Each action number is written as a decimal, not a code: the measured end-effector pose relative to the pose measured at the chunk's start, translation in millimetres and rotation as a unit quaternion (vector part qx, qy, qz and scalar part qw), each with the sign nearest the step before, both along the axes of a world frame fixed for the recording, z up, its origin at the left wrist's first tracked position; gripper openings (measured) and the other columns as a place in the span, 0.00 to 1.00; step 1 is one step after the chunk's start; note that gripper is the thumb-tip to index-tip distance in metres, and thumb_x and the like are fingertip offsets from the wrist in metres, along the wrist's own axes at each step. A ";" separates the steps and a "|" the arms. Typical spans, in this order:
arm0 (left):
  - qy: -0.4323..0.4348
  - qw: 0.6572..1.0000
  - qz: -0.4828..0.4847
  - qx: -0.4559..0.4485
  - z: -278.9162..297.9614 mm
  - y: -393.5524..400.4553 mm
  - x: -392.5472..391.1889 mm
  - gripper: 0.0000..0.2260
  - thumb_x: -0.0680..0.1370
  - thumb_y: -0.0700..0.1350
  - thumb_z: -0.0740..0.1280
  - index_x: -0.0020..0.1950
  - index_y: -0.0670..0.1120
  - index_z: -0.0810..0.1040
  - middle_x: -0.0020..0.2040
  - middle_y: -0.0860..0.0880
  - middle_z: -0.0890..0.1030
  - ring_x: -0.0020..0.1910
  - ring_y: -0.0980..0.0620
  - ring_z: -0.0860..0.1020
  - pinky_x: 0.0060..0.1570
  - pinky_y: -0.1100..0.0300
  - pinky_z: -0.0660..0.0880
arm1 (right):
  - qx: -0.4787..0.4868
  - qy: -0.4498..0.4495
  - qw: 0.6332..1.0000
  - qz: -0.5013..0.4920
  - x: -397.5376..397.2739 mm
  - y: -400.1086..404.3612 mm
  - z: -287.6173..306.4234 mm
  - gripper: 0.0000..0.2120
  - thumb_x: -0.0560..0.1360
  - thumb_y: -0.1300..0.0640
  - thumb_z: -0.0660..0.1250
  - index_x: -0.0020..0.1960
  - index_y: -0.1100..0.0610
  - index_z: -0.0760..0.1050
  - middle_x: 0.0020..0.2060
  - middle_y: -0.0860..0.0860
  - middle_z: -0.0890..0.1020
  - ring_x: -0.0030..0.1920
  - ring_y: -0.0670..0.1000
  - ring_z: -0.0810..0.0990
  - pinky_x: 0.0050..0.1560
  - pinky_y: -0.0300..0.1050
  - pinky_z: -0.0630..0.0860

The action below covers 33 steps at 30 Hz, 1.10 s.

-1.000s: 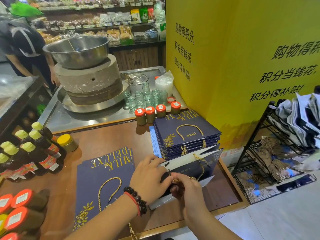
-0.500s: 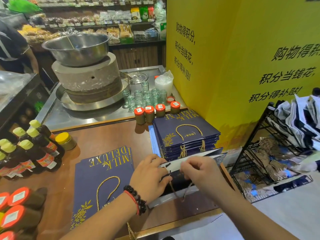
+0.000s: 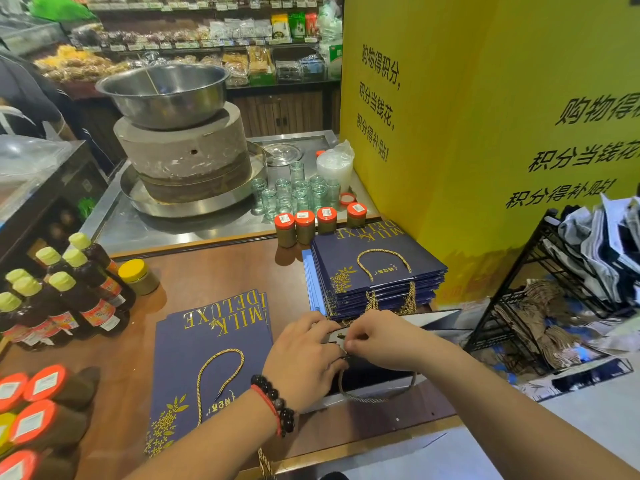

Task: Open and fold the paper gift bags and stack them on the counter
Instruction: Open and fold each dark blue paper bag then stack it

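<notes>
— Where's the bag (image 3: 377, 372)?
— Near the brown counter's (image 3: 214, 278) front edge, below the navy stack (image 3: 375, 275). Left hand (image 3: 304, 358) presses it; right hand (image 3: 381, 341) pinches its top edge.
— And around?
— Yellow wall (image 3: 485, 98), shop shelves (image 3: 214, 32) behind.

My left hand (image 3: 304, 358) lies palm down with the fingers curled forward, a bead bracelet (image 3: 277, 405) and red cord on its wrist. My right hand (image 3: 377, 337) sits just beside it, fingertips bent and pinched together, almost meeting the left fingertips. Both my forearms reach in from the lower edge, converging.
</notes>
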<state>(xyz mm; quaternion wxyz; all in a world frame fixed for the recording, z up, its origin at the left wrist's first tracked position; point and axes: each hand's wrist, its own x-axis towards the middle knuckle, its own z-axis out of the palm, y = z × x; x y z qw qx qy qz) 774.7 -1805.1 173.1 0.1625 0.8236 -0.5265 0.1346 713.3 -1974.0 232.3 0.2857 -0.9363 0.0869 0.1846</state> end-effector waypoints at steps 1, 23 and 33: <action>-0.004 1.000 -0.002 0.001 0.2 0.0 -0.5 0.12 0.72 0.56 0.62 0.41 0.54 0.84 0.53 0.55 0.80 0.54 0.50 0.71 0.44 0.55 0.75 | 0.011 0.002 1.000 -0.006 -0.2 -0.3 -1.4 0.15 0.76 0.53 0.63 0.30 0.44 0.74 0.31 0.45 0.77 0.36 0.46 0.75 0.37 0.41 0.70; 0.004 1.000 0.000 0.028 4.1 -0.2 2.3 0.06 0.68 0.51 0.74 0.44 0.54 0.84 0.55 0.56 0.80 0.56 0.52 0.69 0.48 0.55 0.77 | -0.031 -0.046 0.997 -0.061 -4.7 9.3 -19.6 0.08 0.79 0.51 0.61 0.42 0.49 0.73 0.41 0.47 0.76 0.44 0.49 0.73 0.43 0.46 0.67; 0.018 1.000 0.006 0.022 4.7 -1.1 3.5 0.07 0.68 0.47 0.74 0.45 0.53 0.84 0.54 0.55 0.80 0.56 0.51 0.71 0.48 0.54 0.77 | -0.042 -0.055 0.995 -0.075 -7.1 14.2 -21.2 0.13 0.81 0.48 0.56 0.38 0.48 0.67 0.37 0.47 0.74 0.42 0.51 0.74 0.45 0.51 0.72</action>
